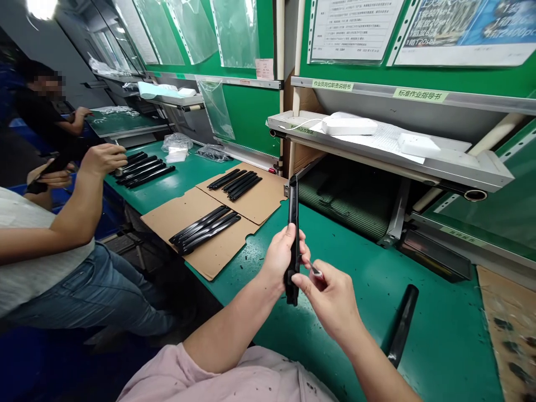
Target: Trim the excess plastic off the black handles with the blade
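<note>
Pink shirt [221, 379] at the bottom of the frame: a worker leans over a green-topped counter [439, 346] on a factory line, both forearms raised. The left hand [281, 259] stands a slim black plastic strip [293, 240] upright, its grip clenched around the lower part so that the upper length rises free and one long edge turns toward the other hand. The right hand [330, 296] pinches a small metal-tipped tool [316, 272] between thumb and fingers, its tip just at the strip's edge; whether they touch is too small to tell. A second black strip [402, 324] lies on the counter to the right. Farther left, two cardboard sheets [201, 262] carry neat rows of matching strips [205, 229]. At the left edge, a co-worker's hand [103, 157] holds a thin item above more black strips [142, 170]. On the far right, a shelf [419, 167] bears white boxes [349, 124], while another person [46, 106] sits at the counter's far end.
</note>
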Demonstrator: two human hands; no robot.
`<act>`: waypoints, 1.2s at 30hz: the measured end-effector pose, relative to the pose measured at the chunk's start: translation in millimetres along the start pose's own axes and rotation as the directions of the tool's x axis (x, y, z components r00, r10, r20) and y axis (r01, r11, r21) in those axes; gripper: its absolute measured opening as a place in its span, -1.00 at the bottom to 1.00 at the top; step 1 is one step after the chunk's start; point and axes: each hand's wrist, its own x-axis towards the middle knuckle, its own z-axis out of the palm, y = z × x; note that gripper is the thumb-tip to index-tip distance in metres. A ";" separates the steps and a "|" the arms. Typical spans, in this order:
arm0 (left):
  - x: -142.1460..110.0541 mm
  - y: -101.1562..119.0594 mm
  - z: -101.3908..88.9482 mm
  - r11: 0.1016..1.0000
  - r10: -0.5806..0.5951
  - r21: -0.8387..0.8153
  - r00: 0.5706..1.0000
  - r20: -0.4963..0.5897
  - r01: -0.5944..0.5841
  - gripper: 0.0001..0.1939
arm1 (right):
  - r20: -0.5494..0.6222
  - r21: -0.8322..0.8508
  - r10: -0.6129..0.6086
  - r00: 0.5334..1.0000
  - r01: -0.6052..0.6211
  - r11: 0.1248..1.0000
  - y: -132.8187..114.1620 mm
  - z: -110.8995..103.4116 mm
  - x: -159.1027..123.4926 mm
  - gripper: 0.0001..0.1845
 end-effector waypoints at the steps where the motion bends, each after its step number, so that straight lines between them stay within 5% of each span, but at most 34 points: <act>1: -0.2 0.0 -0.5 1.000 0.021 0.018 1.000 0.001 -0.021 -0.56 | -0.011 0.021 0.009 1.000 -0.008 1.000 -0.1 -3.1 1.5 -0.51; 11: -0.6 5.7 -10.5 0.956 0.232 0.205 0.970 -0.076 -0.212 -0.53 | -0.031 0.185 0.021 0.999 -0.015 0.983 5.6 -16.0 -23.0 -0.81; 18: -5.4 5.1 -9.4 0.918 0.314 0.272 0.948 -0.056 -0.288 -0.54 | -0.058 0.117 -0.042 0.997 0.049 0.992 10.3 -12.4 -24.7 -0.85; 24: -0.7 -5.0 -10.3 0.989 0.042 0.139 0.994 0.102 -0.056 -0.56 | -0.229 -0.140 -0.348 0.909 0.323 0.936 9.9 -11.1 -22.3 -0.77; 28: 2.3 -18.0 -10.4 0.979 -0.181 0.130 0.955 0.236 0.154 -0.56 | -0.335 -0.288 -0.459 0.823 0.374 0.882 7.3 -15.3 -14.8 -0.66; 33: 4.4 -11.4 -11.2 0.985 -0.057 0.170 0.990 0.128 0.035 -0.55 | -0.167 -0.192 -0.321 0.932 0.288 0.938 1.6 -18.9 -17.9 -0.90; 36: 5.4 -0.9 -12.7 0.972 0.074 0.218 0.994 0.074 -0.089 -0.56 | -0.085 -0.205 -0.223 0.971 0.202 0.958 -0.6 -17.0 -24.7 -0.75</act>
